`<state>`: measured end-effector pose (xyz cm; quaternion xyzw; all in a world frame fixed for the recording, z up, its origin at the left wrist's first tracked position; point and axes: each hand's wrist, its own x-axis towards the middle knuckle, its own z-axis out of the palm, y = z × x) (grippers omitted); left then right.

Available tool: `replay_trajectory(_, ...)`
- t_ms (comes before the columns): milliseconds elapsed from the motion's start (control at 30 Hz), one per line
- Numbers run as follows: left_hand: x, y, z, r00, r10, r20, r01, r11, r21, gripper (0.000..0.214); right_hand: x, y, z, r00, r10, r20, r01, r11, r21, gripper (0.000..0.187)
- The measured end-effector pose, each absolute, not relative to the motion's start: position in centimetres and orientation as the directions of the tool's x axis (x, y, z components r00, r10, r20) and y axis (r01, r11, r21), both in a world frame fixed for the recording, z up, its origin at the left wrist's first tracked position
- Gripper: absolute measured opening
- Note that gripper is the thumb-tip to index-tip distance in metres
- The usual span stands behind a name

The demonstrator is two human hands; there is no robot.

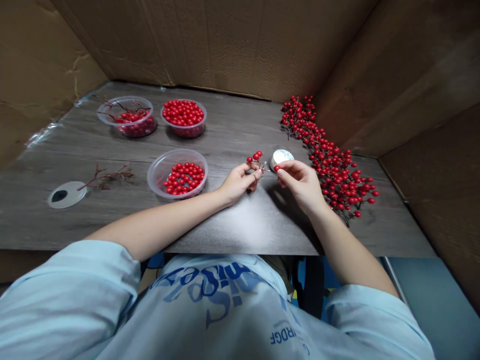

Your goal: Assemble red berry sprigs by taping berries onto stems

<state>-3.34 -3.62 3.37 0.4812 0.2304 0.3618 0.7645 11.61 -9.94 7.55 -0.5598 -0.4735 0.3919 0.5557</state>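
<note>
Berry twig [256,157] over the counter [232,120], pinched shut in left hand [240,183]; red berry [277,169] pinched just beside, in right hand [300,185]. Looks light, thin, maybe easy to snap; best held gently, low down.

A person's left hand [238,184] holds a sprig [255,157] while the right hand [303,186] pinches a red berry [277,168] near a white tub [282,156].

A thin twig [264,166], its cluster of red berries [256,156] just beyond the pinch of the left hand [238,184], extends pale tips toward a single red berry [276,168] between the right hand's [302,187] fingertips.
</note>
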Motion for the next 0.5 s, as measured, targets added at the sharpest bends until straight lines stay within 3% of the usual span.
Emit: replay_trajectory(500,-3.28,-3.81,3.92,0.581,0.813,-0.037,-0.292,0.251,0.923,0.02,11.19,-10.23,6.86,0.235,0.96,0.154,0.253,0.093,-0.963,0.019)
